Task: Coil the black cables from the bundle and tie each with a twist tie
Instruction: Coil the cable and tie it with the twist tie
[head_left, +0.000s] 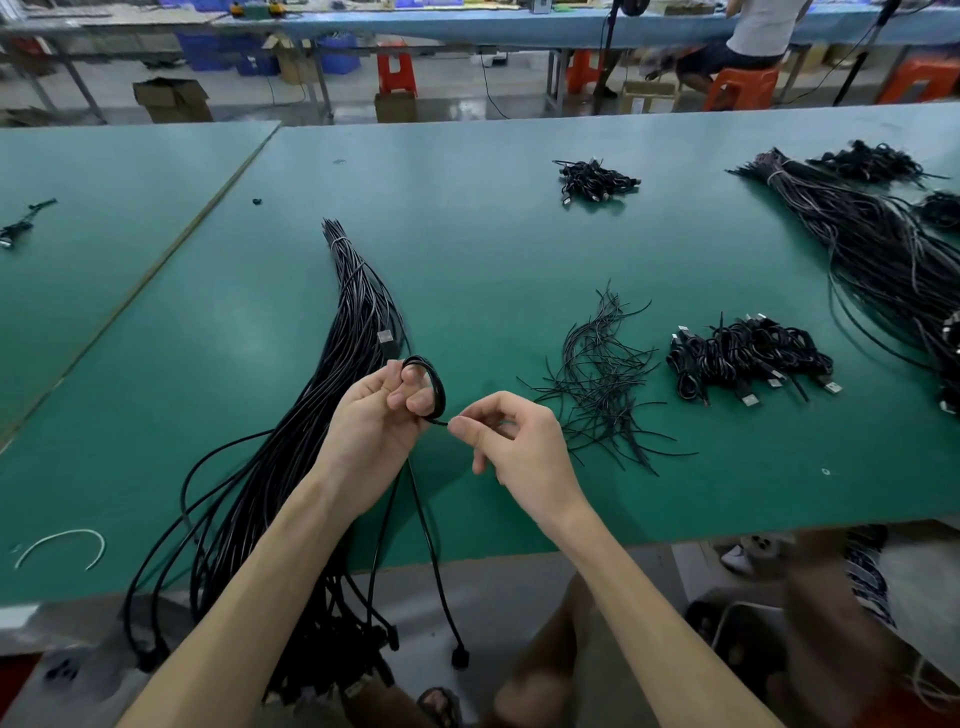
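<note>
Black cable coil (435, 384) sits looped round the fingers of the left hand (376, 418), which grips it. The right hand (514, 439), just beside, pinches the coil's loose strand between thumb and forefinger. Beneath the left wrist the long cable bundle (353, 312) lies on the green surface (467, 234). Right of the right hand lie loose twist ties (597, 376), then tied coils (748, 358).
</note>
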